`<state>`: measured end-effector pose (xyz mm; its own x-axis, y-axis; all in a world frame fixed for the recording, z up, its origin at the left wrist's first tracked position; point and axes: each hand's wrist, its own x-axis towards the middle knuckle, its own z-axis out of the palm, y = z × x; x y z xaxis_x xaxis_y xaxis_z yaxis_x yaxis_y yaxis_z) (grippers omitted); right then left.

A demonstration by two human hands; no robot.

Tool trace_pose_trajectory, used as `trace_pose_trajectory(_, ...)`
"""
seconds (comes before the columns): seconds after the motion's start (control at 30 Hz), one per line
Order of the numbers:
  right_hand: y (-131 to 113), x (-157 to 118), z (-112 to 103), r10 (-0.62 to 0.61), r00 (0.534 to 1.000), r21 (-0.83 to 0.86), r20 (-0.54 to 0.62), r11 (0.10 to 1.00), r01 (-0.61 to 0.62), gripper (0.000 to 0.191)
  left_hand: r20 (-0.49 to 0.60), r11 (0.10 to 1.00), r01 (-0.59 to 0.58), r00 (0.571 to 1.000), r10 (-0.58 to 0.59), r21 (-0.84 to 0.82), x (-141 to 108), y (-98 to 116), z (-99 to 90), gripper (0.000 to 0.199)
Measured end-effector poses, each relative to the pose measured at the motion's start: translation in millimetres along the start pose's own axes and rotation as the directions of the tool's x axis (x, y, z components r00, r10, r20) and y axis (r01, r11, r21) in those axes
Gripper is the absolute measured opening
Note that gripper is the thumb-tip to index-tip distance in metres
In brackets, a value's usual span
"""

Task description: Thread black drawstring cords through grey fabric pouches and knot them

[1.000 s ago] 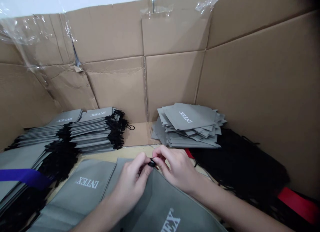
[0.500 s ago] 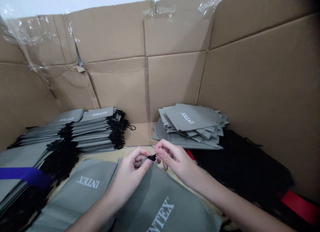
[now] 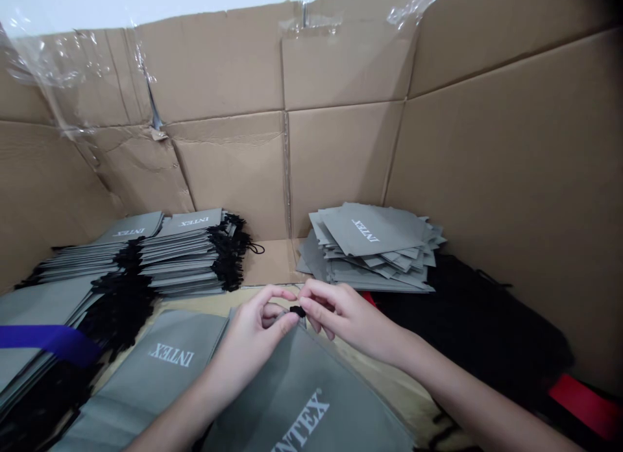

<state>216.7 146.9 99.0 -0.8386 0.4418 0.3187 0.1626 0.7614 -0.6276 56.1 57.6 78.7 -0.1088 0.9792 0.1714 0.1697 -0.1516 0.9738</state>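
Note:
A grey bag (image 3: 311,387) with white INTEX lettering lies in front of me, its top corner under my hands. At that corner is a small bunch of black cord (image 3: 297,310). My left hand (image 3: 267,319) pinches the cord from the left between thumb and index finger. From the right, my right hand (image 3: 331,312) has its thumb and fingertips pressed together on the cord's other side. Another grey bag (image 3: 160,368) lies flat to the left, partly behind my left forearm.
Stacks of grey bags with black cords (image 3: 182,254) stand at the left, a purple strip (image 3: 48,342) over the nearest. Loose grey bags (image 3: 379,235) are piled at the back right, beside black material (image 3: 477,322). Cardboard walls (image 3: 341,154) rise around.
My right hand has shifted slightly left, closer to my left hand, and the black cord is bunched more tightly. The front bag has slid a little left and down.

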Motion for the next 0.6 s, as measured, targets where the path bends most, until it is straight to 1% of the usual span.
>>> trace_pose_trajectory(0.07, 0.6, -0.1, 0.9, -0.019, 1.000, -0.094, -0.014, 0.995, 0.017, 0.027, 0.010, 0.997, 0.066, 0.998, -0.066, -0.026, 0.9, -2.4, -0.6, 0.024)
trace_pose_trajectory(0.13, 1.2, -0.1, 2.3, -0.035, 0.999, -0.185, -0.019, 0.982, 0.031, 0.026, 0.024, 0.994, 0.106, 0.994, -0.105, -0.041, 1.7, -4.5, -0.8, 0.027)
trace_pose_trajectory(0.23, 1.9, 0.3, 3.4, -0.041, 0.999, -0.253, -0.019, 0.967, 0.035, 0.026, 0.026, 0.994, 0.110, 0.994, -0.109, -0.023, 2.2, -5.2, -0.8, 0.033)
trace_pose_trajectory(0.4, 3.1, 2.3, 2.1, -0.009, 0.999, -0.212, -0.052, 0.977, -0.002, 0.027, -0.042, 0.995, 0.071, 0.997, -0.068, 0.070, 1.5, -3.8, -1.4, 0.036)
trace_pose_trajectory(0.6, 8.0, 4.2, 4.0, 0.014, 0.999, -0.098, -0.030, 0.995, -0.017, 0.031, -0.030, 0.990, -0.051, 0.998, 0.056, 0.135, 2.5, -4.9, -0.8, 0.026)
